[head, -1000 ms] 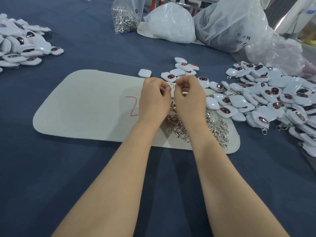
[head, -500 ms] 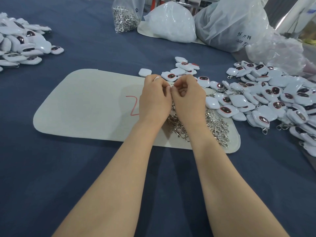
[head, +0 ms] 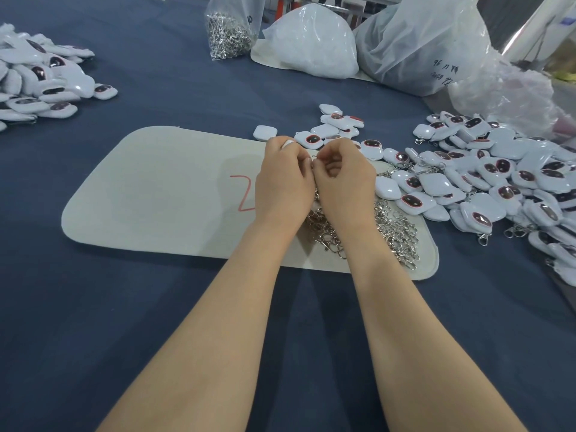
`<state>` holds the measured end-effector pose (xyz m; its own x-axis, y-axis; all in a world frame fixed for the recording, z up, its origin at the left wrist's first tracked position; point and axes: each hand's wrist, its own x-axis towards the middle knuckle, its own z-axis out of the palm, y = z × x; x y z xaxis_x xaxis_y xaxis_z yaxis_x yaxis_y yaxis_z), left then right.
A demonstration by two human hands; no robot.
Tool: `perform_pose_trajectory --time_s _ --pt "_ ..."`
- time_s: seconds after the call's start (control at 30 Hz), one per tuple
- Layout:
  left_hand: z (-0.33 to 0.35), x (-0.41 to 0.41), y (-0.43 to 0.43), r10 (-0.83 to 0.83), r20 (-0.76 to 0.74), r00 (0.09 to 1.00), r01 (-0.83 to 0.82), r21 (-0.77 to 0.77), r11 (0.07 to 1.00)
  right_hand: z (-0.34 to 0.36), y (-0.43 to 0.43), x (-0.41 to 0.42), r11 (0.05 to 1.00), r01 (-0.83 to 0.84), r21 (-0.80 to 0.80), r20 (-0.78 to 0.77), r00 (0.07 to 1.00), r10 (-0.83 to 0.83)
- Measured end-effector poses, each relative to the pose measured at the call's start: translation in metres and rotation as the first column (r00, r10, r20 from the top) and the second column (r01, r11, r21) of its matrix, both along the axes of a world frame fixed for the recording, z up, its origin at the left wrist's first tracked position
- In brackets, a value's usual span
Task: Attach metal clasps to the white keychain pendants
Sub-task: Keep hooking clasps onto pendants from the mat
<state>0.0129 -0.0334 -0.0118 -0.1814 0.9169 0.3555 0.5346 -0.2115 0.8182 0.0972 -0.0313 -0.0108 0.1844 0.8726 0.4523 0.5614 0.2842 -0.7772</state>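
Above the beige mat (head: 156, 194) on the worktop (head: 156, 307) — left hand (head: 280, 185), fingers curled round a white pendant (head: 287, 143); right hand (head: 344, 179), fingers pinching a clasp (head: 314, 157). Loose clasps (head: 396, 232) heaped beneath on the mat — spare pendants (head: 486, 179) piled just right.

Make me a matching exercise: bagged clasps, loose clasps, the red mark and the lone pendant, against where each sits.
Things: 1 bagged clasps; 2 loose clasps; 3 red mark; 4 lone pendant.
Places: A right end of the mat; B just beyond the mat's far edge; C far back, beside white bags; D mat's middle, by the left hand.
Pairs: 1-C, 2-A, 3-D, 4-B.
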Motion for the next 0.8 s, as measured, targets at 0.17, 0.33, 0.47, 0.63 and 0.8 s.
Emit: perform_pose_trajectory --time_s 0.17,0.33,0.47,0.63,0.8 --pt "0.001 -0.0007 -0.001 0.011 -0.034 0.999 -0.012 -0.014 1.0 -0.0016 0.0 -0.0003 1.0 -0.021 -0.016 0.033 0.999 0.022" --pt "0.0 -0.0013 -0.0012 0.025 -0.063 0.998 -0.026 -0.025 0.999 -0.0025 -0.0002 0.0001 0.998 -0.056 -0.015 0.068 0.996 0.057" --pt "-0.0008 -0.0014 -0.0008 0.015 -0.055 0.998 -0.016 -0.025 1.0 -0.003 -0.0015 0.0014 0.997 -0.074 0.02 0.118 0.99 0.071" --pt "-0.0039 -0.001 0.002 -0.011 -0.008 1.0 0.011 -0.017 1.0 -0.0029 -0.0016 0.0051 0.997 -0.071 0.027 0.115 0.991 0.067" --pt "-0.0001 0.0014 0.0015 -0.053 0.167 0.984 0.057 -0.019 0.998 -0.0069 0.0033 0.0095 0.998 0.056 0.028 0.027 0.998 -0.057"
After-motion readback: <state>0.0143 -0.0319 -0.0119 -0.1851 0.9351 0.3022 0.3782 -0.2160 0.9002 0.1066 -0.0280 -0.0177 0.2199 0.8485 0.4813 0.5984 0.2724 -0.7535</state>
